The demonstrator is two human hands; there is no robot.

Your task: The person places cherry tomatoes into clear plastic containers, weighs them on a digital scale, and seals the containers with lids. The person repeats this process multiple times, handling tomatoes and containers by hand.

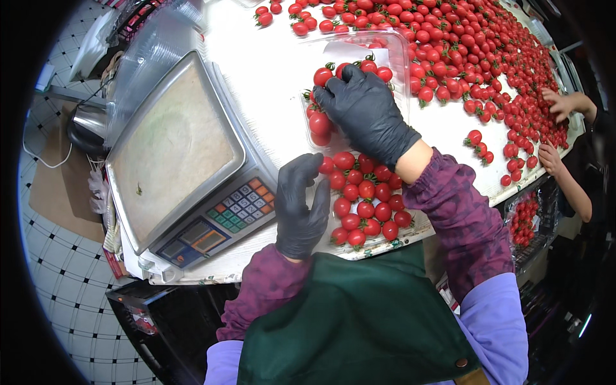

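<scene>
Two clear punnets of tomatoes sit just in front of the person, one beyond the other, where both hands reach them easily; the near tomatoes [365,210] lie packed together, their plastic walls likely keeping them from rolling; the far tomatoes [318,124], some with green stems showing, are partly hidden beneath the gloved right hand [367,115]; its fingers curl down over them, though whether it grips one I cannot tell; the left hand [298,208], gloved too, grasps nothing I can see, thumb and fingers parted beside the near punnet, perhaps ready to steady it; I cannot tell whether its fingertips touch the fruit.

Farther out, the loose heap [449,38] spreads over the white worktop [256,70], on the right hand's side, which would make for a short reach; the scale [176,141] stands to the left, its keypad [240,208] angled toward the wearer; stacked clear plastic [151,77] lies beyond it; across the heap, a co-worker's bare hands [559,104] are at the fruit.
</scene>
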